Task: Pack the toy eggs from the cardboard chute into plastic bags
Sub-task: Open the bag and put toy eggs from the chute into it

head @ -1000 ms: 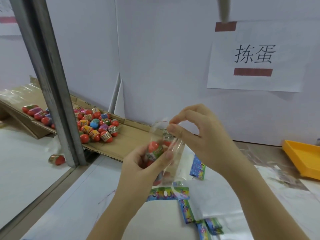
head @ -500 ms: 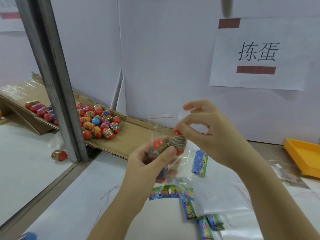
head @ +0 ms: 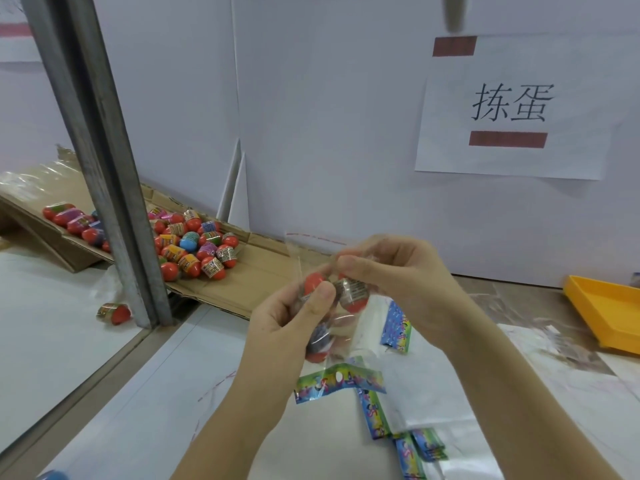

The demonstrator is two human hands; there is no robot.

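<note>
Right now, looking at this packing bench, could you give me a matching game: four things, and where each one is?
Things:
1 yellow tray
2 paper sign
3 stray egg
4 clear bag

Places:
A gripped by the left hand and right hand
B on the wall
C at the far right of the table
D alone, left of the metal post

Pairs: 1-C, 2-B, 3-D, 4-A.

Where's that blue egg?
Head view, left side: the blue egg lies in the pile of red eggs on the chute, right of the metal post.
</note>
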